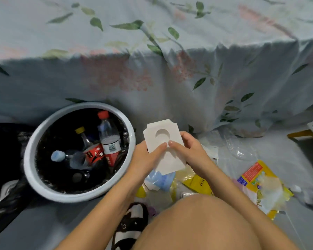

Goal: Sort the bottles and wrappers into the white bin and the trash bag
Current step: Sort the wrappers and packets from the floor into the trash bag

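Observation:
A white cardboard insert (159, 129) with a round hollow is held upright between both hands above the floor. My left hand (146, 156) grips its left edge and my right hand (188, 150) its right edge, thumbs pressed on its face. The white bin (28, 163), lined in black, stands to the left and holds several plastic bottles (108, 136) and a red cup (95, 153). The black trash bag (0, 177) lies at the far left. Wrappers lie on the floor to the right: a yellow pack (257, 179), a clear plastic bag (242, 150), a blue wrapper (161, 179).
A bed with a floral sheet (152, 69) hangs down behind the bin and the litter. My bare knee (206, 222) fills the lower middle, with a black-and-white slipper (130, 224) beside it. A yellow-framed object (300, 134) sits at the right edge.

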